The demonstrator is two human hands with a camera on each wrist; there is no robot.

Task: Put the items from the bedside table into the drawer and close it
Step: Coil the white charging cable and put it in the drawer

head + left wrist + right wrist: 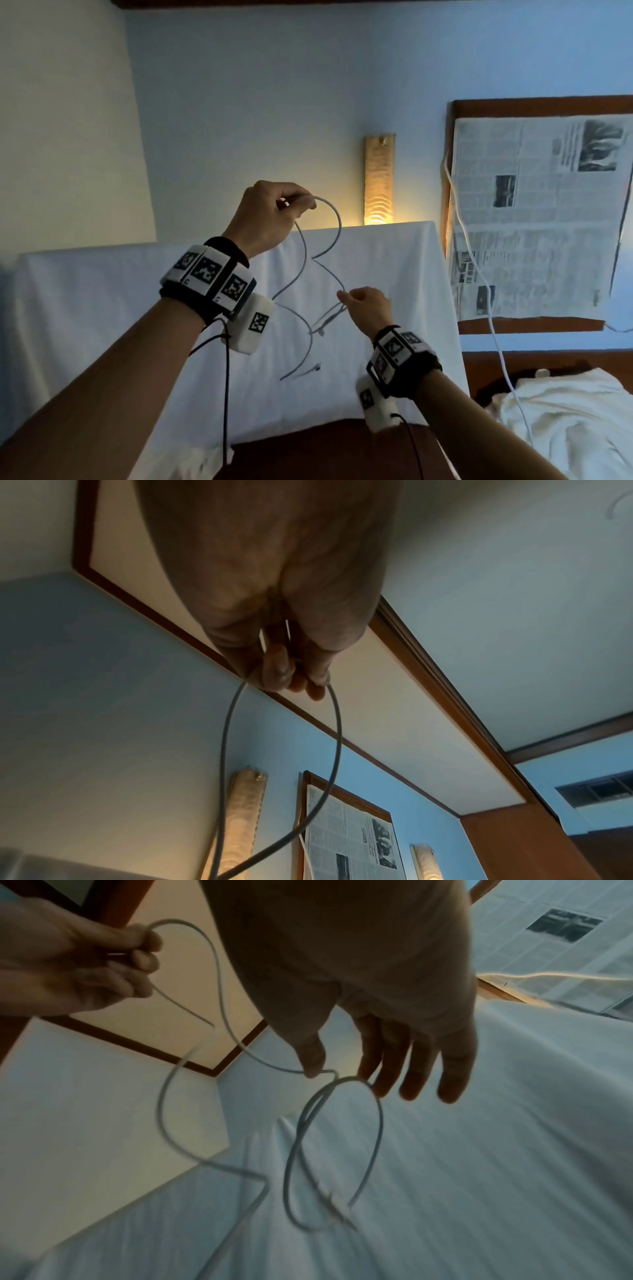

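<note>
A thin white cable [337, 219] hangs in loops above the bedside table, which is covered by a white cloth [120, 308]. My left hand [294, 205] is raised and pinches the top loop between thumb and fingers; the left wrist view shows the cable [337, 737] dropping from that hand [294, 680]. My right hand [346, 299] is lower and to the right. Its fingers are straight, and the cable [377, 1123] lies across the thumb tip and forefinger of this hand [342, 1069]. The plug ends [317, 368] dangle just over the cloth. No drawer is in view.
A lit wall lamp [378, 178] glows behind the table. A wooden frame lined with newspaper [534, 212] hangs to the right, with a white cord [479, 274] running down past it. A bed with a rumpled white sheet [565, 428] lies at lower right. Dark wood [308, 452] shows below the cloth.
</note>
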